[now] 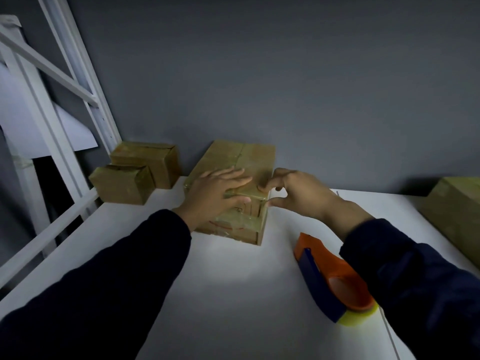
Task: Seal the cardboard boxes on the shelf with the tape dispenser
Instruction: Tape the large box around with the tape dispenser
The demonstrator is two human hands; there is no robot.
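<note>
A brown cardboard box stands in the middle of the white shelf, with clear tape across its top and near side. My left hand lies flat on the box's near top edge, fingers straight. My right hand is at the box's right near corner, its fingers curled on the top edge and its thumb on the side, pressing the tape there. The orange and blue tape dispenser lies on the shelf to the right, under my right forearm, untouched.
Two smaller cardboard boxes sit at the shelf's back left corner, by the white metal upright. Another box stands at the right edge. A grey wall closes the back.
</note>
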